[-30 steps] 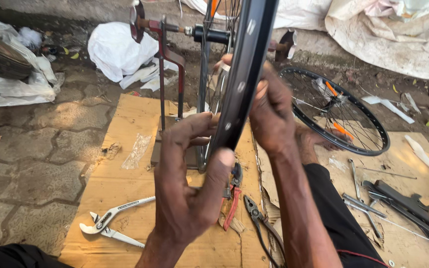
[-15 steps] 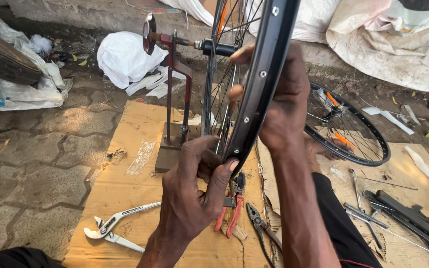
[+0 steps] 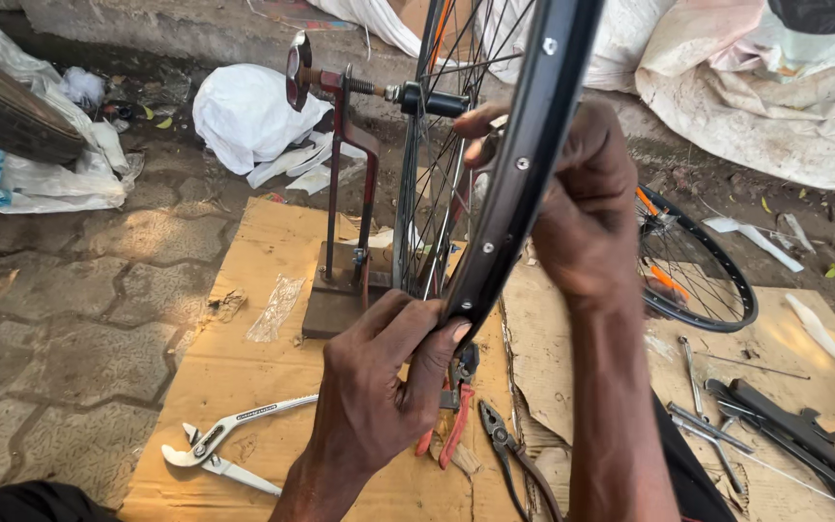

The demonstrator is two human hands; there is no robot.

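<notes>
A black spoked bicycle wheel rim [image 3: 524, 164] stands upright in a rusty red metal truing stand [image 3: 342, 193], its axle [image 3: 427, 100] resting in the stand's top. My left hand [image 3: 379, 387] grips the lower part of the rim, fingers curled round its edge. My right hand [image 3: 582, 203] holds the rim higher up, fingers wrapped over it toward the spokes [image 3: 437, 164]. The stand sits on a sheet of brown cardboard [image 3: 244, 329].
Silver adjustable pliers [image 3: 219, 443], red-handled pliers [image 3: 451, 425] and dark pliers [image 3: 504, 449] lie on the cardboard. A second black wheel [image 3: 698, 271] lies at right with rods and a black tool [image 3: 775, 425]. White bags [image 3: 244, 116] and sacks line the kerb; paving stones at left.
The view has shifted so the wheel and stand sit lower and closer. Both hands have slid along the rim, the left gripping lower and the right higher.
</notes>
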